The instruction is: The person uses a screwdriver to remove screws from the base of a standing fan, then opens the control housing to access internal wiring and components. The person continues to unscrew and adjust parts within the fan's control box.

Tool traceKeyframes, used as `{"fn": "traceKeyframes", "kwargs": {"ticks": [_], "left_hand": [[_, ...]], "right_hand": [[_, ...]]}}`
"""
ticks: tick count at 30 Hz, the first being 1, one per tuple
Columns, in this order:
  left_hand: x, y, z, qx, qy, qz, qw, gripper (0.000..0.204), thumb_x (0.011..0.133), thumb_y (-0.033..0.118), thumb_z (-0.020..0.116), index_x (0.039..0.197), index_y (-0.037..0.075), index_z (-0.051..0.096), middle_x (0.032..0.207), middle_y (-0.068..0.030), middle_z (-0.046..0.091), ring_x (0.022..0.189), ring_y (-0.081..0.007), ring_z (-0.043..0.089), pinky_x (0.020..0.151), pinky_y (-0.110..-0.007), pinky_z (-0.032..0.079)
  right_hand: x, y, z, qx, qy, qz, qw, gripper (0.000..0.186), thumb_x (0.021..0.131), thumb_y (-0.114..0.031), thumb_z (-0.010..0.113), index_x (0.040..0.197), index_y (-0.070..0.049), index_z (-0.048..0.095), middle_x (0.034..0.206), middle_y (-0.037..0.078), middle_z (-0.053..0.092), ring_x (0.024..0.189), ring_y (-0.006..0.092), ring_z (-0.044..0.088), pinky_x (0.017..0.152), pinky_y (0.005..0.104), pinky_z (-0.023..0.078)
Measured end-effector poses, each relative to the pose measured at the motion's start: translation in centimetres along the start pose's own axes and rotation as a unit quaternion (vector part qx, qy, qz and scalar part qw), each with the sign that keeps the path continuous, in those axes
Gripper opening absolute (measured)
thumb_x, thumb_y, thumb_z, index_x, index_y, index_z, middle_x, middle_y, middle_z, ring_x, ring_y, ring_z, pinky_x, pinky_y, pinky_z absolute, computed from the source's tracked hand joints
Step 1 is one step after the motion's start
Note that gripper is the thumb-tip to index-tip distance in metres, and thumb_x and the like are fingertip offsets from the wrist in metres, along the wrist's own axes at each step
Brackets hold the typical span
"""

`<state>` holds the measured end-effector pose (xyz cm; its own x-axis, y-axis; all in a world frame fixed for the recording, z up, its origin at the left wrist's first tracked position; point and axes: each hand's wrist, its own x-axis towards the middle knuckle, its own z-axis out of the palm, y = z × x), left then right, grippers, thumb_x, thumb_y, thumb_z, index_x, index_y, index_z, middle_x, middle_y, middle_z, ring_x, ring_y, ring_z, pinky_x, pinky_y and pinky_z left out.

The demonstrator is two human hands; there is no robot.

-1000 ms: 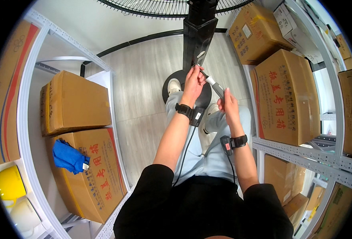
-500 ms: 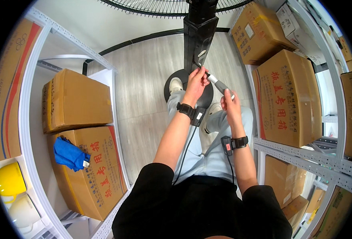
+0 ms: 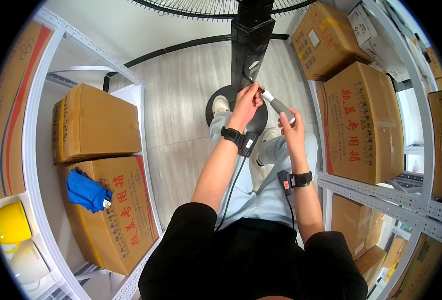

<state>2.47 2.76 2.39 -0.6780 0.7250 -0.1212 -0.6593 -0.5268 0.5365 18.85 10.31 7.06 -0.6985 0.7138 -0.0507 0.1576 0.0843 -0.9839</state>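
In front of me stands the black column (image 3: 250, 45) of a standing fan, with a thin black cable (image 3: 246, 75) coming out of its side. A handheld tool with a grey and white handle (image 3: 281, 107) and a dark front end slants beside it; it looks like a screwdriver, though its tip is hidden. My right hand (image 3: 293, 131) holds the rear of the handle between thumb and fingers. At the front end, close to the cable, my left hand (image 3: 248, 102) is closed in a pinch. What exactly its fingers grip is covered.
The fan's round black base (image 3: 221, 93) lies around one shoe, below its wire guard (image 3: 201, 11). Metal shelves (image 3: 146, 130) with cardboard boxes (image 3: 101, 122) flank me, including a large box (image 3: 358, 125) at right. A blue cloth (image 3: 86, 191) and yellow mug (image 3: 12, 225) are at left.
My right fingers have shifted on the handle and lifted a little around its end. The tool's tilt has changed slightly. My left hand stays almost where it was.
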Motion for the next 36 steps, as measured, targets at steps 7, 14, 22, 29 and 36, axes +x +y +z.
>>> {"fn": "traceKeyframes", "kwargs": {"ticks": [7, 14, 22, 29, 36], "left_hand": [[-0.1, 0.1, -0.3, 0.054, 0.005, 0.008, 0.999, 0.031, 0.098, 0.027, 0.06, 0.089, -0.002, 0.065, 0.065, 0.0042, 0.043, 0.056, -0.0048, 0.038, 0.051, -0.022, 0.031], [-0.3, 0.2, 0.3, 0.085, 0.012, 0.014, 0.996, 0.03, 0.098, 0.027, 0.06, 0.09, -0.002, 0.065, 0.065, 0.0051, 0.042, 0.056, -0.0041, 0.037, 0.051, -0.021, 0.03], [-0.2, 0.3, -0.3, 0.071, -0.008, 0.007, 0.997, 0.028, 0.097, 0.025, 0.061, 0.091, -0.002, 0.066, 0.065, 0.0047, 0.045, 0.057, -0.0041, 0.038, 0.052, -0.021, 0.032], [-0.2, 0.3, -1.0, 0.06, 0.021, 0.009, 0.998, 0.022, 0.096, 0.02, 0.063, 0.095, -0.002, 0.063, 0.065, 0.0044, 0.045, 0.057, -0.0049, 0.04, 0.052, -0.022, 0.032], [-0.3, 0.8, -0.8, 0.046, -0.015, 0.0, 0.999, 0.023, 0.095, 0.02, 0.064, 0.095, -0.003, 0.063, 0.063, 0.0045, 0.044, 0.056, -0.0052, 0.04, 0.052, -0.022, 0.032]], "right_hand": [[-0.3, -0.4, 0.2, 0.121, -0.02, 0.164, 0.979, 0.036, 0.096, -0.034, 0.061, 0.114, -0.003, 0.057, 0.077, 0.002, 0.062, 0.062, 0.0068, 0.055, 0.052, 0.0199, 0.039], [-0.2, 0.8, 0.0, 0.017, 0.01, 0.01, 1.0, 0.036, 0.095, -0.033, 0.063, 0.114, -0.003, 0.056, 0.082, 0.005, 0.066, 0.059, 0.0085, 0.057, 0.051, 0.0203, 0.041], [0.0, 0.0, -1.0, 0.1, -0.078, 0.18, 0.975, 0.04, 0.093, -0.03, 0.067, 0.118, -0.002, 0.054, 0.081, 0.004, 0.065, 0.061, 0.0075, 0.059, 0.048, 0.0214, 0.041], [-1.7, -0.7, 0.7, 0.004, 0.004, 0.019, 1.0, 0.036, 0.094, -0.027, 0.065, 0.116, -0.001, 0.054, 0.079, 0.004, 0.065, 0.061, 0.0071, 0.06, 0.047, 0.0217, 0.041], [-0.3, 0.4, -1.2, 0.144, -0.08, 0.209, 0.964, 0.035, 0.092, -0.024, 0.069, 0.118, -0.005, 0.057, 0.082, 0.001, 0.063, 0.063, 0.0071, 0.059, 0.05, 0.0207, 0.041]]}}
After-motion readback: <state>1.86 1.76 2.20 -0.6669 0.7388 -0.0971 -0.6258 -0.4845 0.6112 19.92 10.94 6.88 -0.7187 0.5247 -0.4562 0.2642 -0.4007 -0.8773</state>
